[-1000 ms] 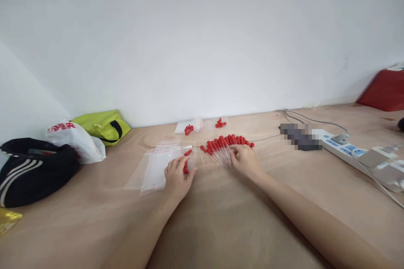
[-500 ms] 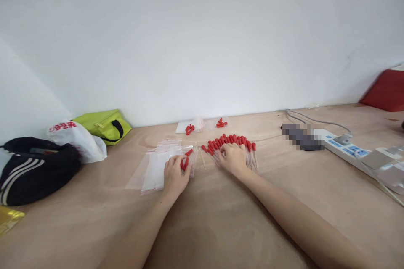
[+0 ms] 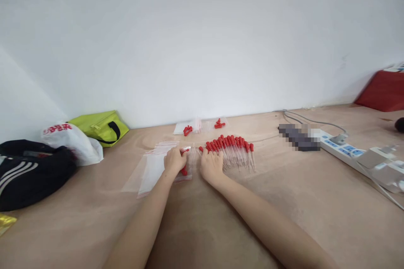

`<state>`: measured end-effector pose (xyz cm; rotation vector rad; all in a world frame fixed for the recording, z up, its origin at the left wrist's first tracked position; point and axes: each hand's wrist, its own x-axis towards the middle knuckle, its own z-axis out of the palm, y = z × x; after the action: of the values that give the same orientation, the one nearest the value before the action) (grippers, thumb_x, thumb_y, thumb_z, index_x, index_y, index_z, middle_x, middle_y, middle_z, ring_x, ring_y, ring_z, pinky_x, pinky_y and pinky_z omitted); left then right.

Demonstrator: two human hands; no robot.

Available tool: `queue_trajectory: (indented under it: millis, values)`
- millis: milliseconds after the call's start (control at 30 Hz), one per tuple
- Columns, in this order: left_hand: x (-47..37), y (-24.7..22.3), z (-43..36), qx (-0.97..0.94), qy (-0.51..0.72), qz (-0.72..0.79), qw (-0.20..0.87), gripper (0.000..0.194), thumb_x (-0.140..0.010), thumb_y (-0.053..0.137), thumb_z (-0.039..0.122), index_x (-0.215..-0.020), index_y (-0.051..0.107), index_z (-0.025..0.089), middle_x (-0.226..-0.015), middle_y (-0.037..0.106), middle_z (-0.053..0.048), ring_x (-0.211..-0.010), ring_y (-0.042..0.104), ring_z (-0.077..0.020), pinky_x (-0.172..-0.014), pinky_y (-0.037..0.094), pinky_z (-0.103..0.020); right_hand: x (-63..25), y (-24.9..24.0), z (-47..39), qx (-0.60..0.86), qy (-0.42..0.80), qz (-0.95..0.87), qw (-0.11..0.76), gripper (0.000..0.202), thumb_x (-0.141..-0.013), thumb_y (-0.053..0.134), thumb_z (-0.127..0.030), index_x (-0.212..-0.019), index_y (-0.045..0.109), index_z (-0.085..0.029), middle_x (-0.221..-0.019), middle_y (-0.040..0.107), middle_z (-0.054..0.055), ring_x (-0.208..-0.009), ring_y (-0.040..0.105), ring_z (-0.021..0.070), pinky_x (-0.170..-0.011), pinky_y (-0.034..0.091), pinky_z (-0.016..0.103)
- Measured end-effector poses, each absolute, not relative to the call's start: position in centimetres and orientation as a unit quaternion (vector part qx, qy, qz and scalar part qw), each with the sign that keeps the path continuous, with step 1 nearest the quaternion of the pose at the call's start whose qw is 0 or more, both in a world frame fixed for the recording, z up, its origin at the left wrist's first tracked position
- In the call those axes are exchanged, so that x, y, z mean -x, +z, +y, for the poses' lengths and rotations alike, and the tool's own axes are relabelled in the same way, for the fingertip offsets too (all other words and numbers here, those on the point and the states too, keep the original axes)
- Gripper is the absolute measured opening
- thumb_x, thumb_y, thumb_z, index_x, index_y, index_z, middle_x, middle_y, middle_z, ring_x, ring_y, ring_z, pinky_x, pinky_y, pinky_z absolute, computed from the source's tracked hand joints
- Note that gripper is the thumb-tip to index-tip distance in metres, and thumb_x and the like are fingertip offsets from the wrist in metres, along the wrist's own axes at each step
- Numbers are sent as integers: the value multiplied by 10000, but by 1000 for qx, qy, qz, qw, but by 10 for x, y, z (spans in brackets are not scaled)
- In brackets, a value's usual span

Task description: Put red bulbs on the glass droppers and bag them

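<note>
My left hand (image 3: 175, 160) is curled over a small clear zip bag (image 3: 189, 167). Its fingertips close on a red rubber bulb (image 3: 185, 151), and more red bulbs (image 3: 184, 171) show beside the hand on the bag. My right hand (image 3: 212, 166) has its fingers bent down at the left end of a fanned row of droppers (image 3: 235, 153), which have clear tubes and red bulbs. One red bulb (image 3: 201, 149) shows just left of its fingertips; what those fingers hold is hidden. Flat zip bags (image 3: 151, 172) lie left of my left hand.
Two bags with red bulbs (image 3: 187, 130) (image 3: 220, 123) lie near the wall. At left are a black bag (image 3: 34, 180), a white plastic bag (image 3: 74, 143) and a green pouch (image 3: 102, 128). A power strip (image 3: 342, 147) with cables and a red object (image 3: 383, 90) are at right.
My right hand has moved left from the middle of the dropper row to its left end, uncovering droppers. My left hand has shifted slightly up, staying at the small bag. The view has shifted slightly.
</note>
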<state>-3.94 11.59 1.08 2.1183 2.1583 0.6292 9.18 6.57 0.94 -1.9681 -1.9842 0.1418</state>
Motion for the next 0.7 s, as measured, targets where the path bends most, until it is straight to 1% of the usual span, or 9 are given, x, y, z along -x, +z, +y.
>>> queue_trajectory:
  millis: [67, 133, 200, 233, 267, 333, 433, 533, 700]
  values:
    - [38, 11, 109, -698, 240, 674, 14, 136, -779, 492, 230, -848, 581, 155, -868, 633, -87, -849, 574, -235, -716, 427, -328, -96, 7, 60, 683, 34, -710, 166, 293, -766, 395, -68, -1027, 526, -70, -892, 617, 164, -843, 542, 249, -735, 228, 359]
    - [36, 10, 97, -721, 272, 638, 10, 177, -814, 446, 217, -943, 549, 153, -940, 617, -73, -900, 556, -193, -766, 421, -292, -105, 2, 52, 663, 10, -726, 182, 348, -758, 401, -74, -1092, 500, -64, -918, 599, 165, -866, 515, 255, -726, 234, 359]
    - [34, 6, 79, -748, 292, 597, 10, 209, -831, 415, 203, -1002, 531, 168, -986, 604, -57, -929, 538, -173, -797, 409, -279, -122, -5, 43, 628, -19, -749, 213, 404, -739, 415, -78, -1138, 482, -91, -946, 580, 150, -884, 489, 252, -719, 242, 357]
    - [32, 4, 69, -767, 299, 567, 11, 219, -835, 413, 206, -1018, 530, 181, -982, 605, -49, -929, 533, -174, -808, 401, -286, -132, -9, 37, 607, -31, -760, 230, 419, -723, 429, -78, -1134, 492, -123, -950, 573, 132, -882, 482, 244, -721, 246, 355]
    - [30, 1, 59, -802, 317, 506, 7, 227, -843, 397, 204, -1020, 535, 172, -953, 610, -60, -906, 534, -186, -802, 395, -308, -143, -12, 31, 582, -42, -773, 249, 428, -714, 429, -69, -1128, 500, -150, -948, 568, 114, -872, 479, 229, -733, 250, 353]
    - [26, -3, 40, -845, 316, 431, 12, 222, -865, 373, 217, -992, 553, 191, -892, 618, -43, -858, 538, -182, -800, 367, -331, -165, -19, 19, 531, -53, -793, 293, 409, -726, 399, -47, -1096, 522, -171, -905, 562, 85, -848, 482, 192, -775, 254, 344]
    - [18, -3, 22, -861, 303, 406, 31, 179, -867, 401, 235, -902, 574, 202, -853, 636, -16, -816, 546, -168, -783, 323, -335, -188, -25, 5, 471, -41, -812, 342, 312, -786, 375, -83, -1020, 559, -174, -864, 557, 64, -816, 489, 162, -797, 264, 328]
    - [11, 1, 16, -866, 299, 398, 52, 145, -854, 449, 256, -839, 584, 206, -802, 650, 6, -778, 553, -158, -774, 290, -333, -195, -24, -2, 451, -29, -820, 353, 254, -822, 381, -132, -966, 581, -193, -834, 562, 47, -786, 494, 151, -811, 258, 338]
    - [9, 1, 18, -866, 299, 395, 61, 127, -846, 478, 263, -830, 590, 206, -788, 663, 13, -778, 556, -159, -780, 254, -340, -189, -20, -1, 436, -16, -829, 350, 229, -838, 392, -152, -938, 591, -200, -820, 569, 36, -758, 497, 140, -815, 244, 348]
